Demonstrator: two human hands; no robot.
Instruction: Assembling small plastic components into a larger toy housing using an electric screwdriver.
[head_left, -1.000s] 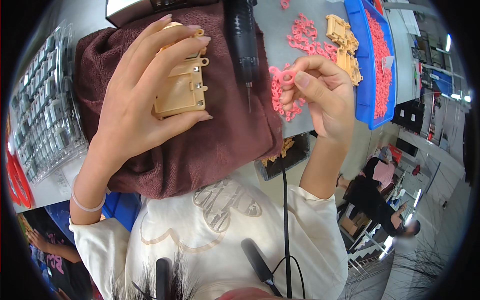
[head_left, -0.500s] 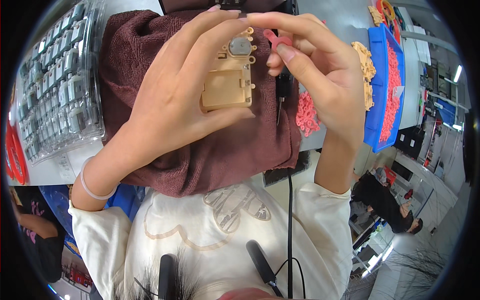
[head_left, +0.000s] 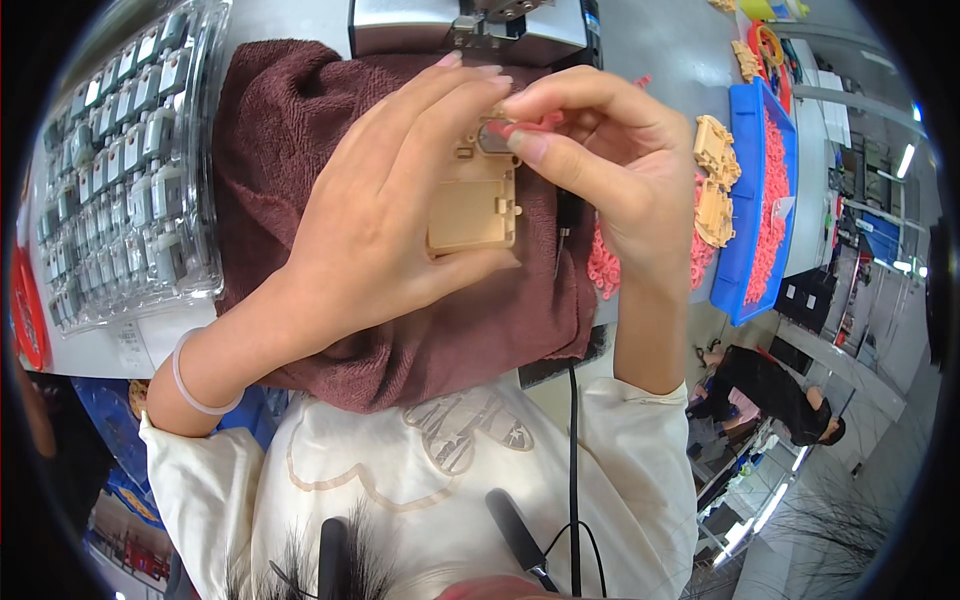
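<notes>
My left hand [head_left: 365, 205] wraps around a beige plastic housing [head_left: 470, 215], its fingers along the far side and its thumb across the near edge. A square recess lies in the housing's near part. Seated at its far end is a grey rounded part [head_left: 491, 140], partly covered by my right fingers. My right hand [head_left: 620, 165] pinches a small soft pink piece [head_left: 540, 124] between thumb and forefinger, right at the grey part. Whether the pink piece touches it I cannot tell. Both hands are above a brown towel [head_left: 480, 320].
Left of the towel is a clear plastic tray [head_left: 215, 255] of small grey motors. On the right, loose pink pieces [head_left: 603, 268] and beige housings [head_left: 714, 215] lie beside a blue bin [head_left: 742, 240] of pink pieces. A black-and-silver device [head_left: 410, 28] stands at the back.
My right hand has brought the pink piece down and left onto the grey part's end of the housing. The whole view has shifted, showing more of the device at the back.
</notes>
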